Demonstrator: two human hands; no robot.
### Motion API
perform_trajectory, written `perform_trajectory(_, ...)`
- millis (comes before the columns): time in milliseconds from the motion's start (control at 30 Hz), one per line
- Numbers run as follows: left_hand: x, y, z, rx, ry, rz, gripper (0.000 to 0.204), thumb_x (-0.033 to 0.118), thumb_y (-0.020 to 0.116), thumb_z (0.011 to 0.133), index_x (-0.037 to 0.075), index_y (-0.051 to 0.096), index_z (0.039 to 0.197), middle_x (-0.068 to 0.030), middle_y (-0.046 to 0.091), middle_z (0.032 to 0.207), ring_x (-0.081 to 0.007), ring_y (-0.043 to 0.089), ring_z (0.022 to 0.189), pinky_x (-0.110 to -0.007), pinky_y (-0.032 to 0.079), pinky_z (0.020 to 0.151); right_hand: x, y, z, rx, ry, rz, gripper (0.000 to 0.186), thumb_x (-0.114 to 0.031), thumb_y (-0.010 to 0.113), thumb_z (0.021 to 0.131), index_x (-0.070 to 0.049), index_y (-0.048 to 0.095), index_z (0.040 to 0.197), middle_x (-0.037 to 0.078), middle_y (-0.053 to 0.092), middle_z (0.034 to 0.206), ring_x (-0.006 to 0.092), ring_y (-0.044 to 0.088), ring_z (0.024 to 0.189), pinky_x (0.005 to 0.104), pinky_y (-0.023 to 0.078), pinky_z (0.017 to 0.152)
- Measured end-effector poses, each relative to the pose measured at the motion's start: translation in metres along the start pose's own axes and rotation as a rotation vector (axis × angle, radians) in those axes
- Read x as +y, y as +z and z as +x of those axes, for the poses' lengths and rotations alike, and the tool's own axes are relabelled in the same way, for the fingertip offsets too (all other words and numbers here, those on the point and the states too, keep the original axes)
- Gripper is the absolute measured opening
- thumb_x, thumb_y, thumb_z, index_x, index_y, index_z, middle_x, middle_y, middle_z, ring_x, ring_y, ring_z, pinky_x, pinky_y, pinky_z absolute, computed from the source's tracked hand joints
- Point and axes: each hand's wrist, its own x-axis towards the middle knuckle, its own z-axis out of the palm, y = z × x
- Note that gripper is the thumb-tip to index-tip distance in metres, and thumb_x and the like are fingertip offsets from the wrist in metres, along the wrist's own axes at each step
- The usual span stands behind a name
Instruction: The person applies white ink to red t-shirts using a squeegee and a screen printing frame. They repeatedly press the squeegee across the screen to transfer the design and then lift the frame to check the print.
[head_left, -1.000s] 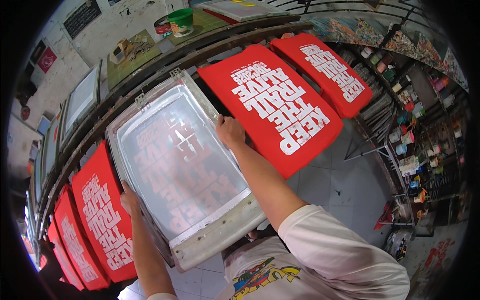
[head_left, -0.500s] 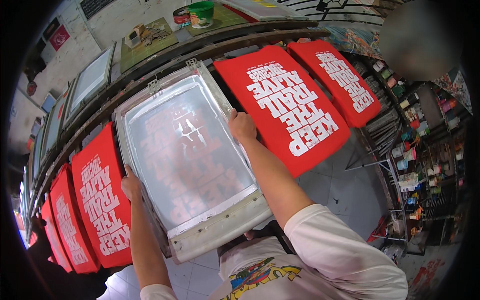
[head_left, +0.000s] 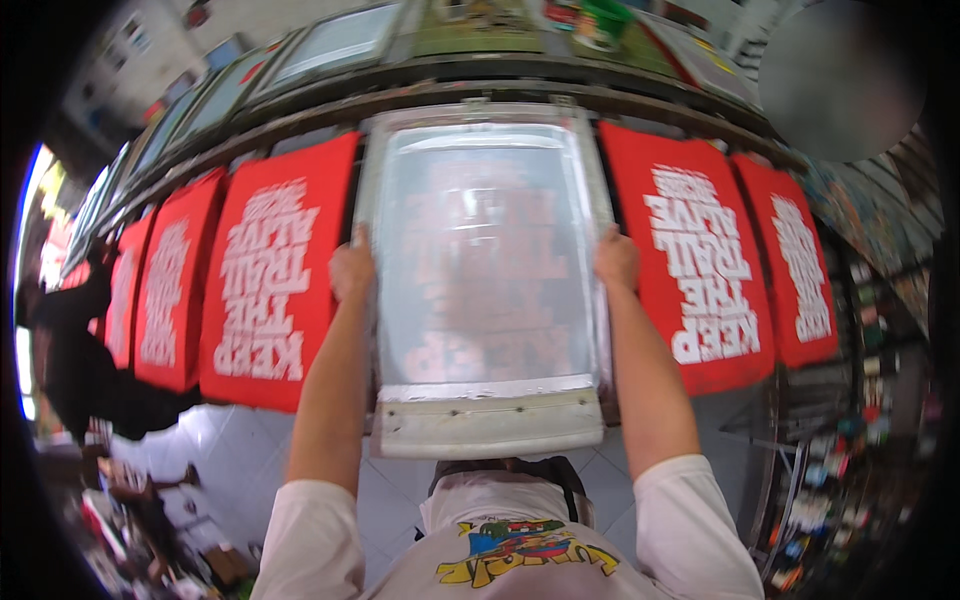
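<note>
A large screen-printing frame (head_left: 487, 425) with a pale translucent mesh lies in front of me over a red shirt on a long printing table. My left hand (head_left: 351, 272) grips the frame's left side rail. My right hand (head_left: 617, 258) grips its right side rail. White lettering shows faintly through the mesh. Red shirts with white print lie flat on both sides: one (head_left: 267, 275) just left of the frame, one (head_left: 693, 260) just right of it.
More red printed shirts (head_left: 165, 290) run along the table to the left, and another (head_left: 800, 265) to the right. Spare screens (head_left: 335, 42) and a green paint tub (head_left: 605, 18) sit on the shelf behind. A person in dark clothes (head_left: 70, 340) stands at far left. Shelves of small containers (head_left: 850, 480) fill the right.
The view has swung so the frame now sits straight ahead instead of tilted to the left. Both hands have stayed on its side rails.
</note>
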Motion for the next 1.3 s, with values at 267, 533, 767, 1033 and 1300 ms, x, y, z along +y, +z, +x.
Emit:
perform_trajectory(267,0.007,-0.007,-0.011,-0.018,-0.024,-0.042,0.082,0.068,0.046,0.096,-0.007,0.072,0.114,-0.0334,0.069,0.116,-0.0471,0.067,0.114,-0.055,0.052,0.098,0.002,-0.003,-0.003,0.027,-0.038,0.014,0.068,-0.046,0.032,0.107,0.007,0.073,0.106,0.032,0.070,0.111,0.0507,0.065,0.110,0.0571,0.050,0.098)
perform_trajectory(533,0.008,-0.014,-0.013,-0.026,-0.049,-0.083,0.083,0.069,0.047,0.096,-0.008,0.073,0.109,-0.0328,0.071,0.111,-0.0468,0.069,0.110,-0.054,0.053,0.096,0.009,0.008,0.007,0.105,-0.079,0.003,0.069,-0.046,0.030,0.108,0.008,0.073,0.105,0.032,0.071,0.108,0.0516,0.065,0.106,0.0567,0.049,0.095)
perform_trajectory(767,0.009,-0.016,-0.020,0.057,-0.020,-0.096,0.074,0.065,0.051,0.096,-0.005,0.075,0.098,-0.0310,0.073,0.098,-0.0440,0.073,0.096,-0.052,0.058,0.086,0.026,0.014,0.017,0.127,-0.108,-0.024,0.061,-0.044,0.036,0.105,0.004,0.073,0.108,0.031,0.071,0.110,0.0513,0.065,0.105,0.0573,0.050,0.092)
perform_trajectory(1033,0.008,-0.020,-0.017,-0.026,-0.051,-0.157,0.072,0.065,0.049,0.098,-0.003,0.074,0.103,-0.0296,0.073,0.101,-0.0441,0.071,0.101,-0.053,0.056,0.089,0.026,0.014,0.014,0.157,-0.214,-0.027,0.051,-0.034,0.038,0.106,0.006,0.069,0.107,0.031,0.070,0.108,0.0510,0.065,0.102,0.0565,0.050,0.090)
perform_trajectory(1300,0.006,-0.012,-0.018,-0.021,-0.021,-0.247,0.063,0.053,0.042,0.105,-0.002,0.072,0.099,-0.0284,0.072,0.101,-0.0436,0.070,0.100,-0.053,0.054,0.090,0.035,0.013,0.015,0.222,-0.299,-0.038,0.050,-0.033,0.040,0.106,0.008,0.068,0.106,0.031,0.070,0.105,0.0515,0.065,0.099,0.0573,0.050,0.087)
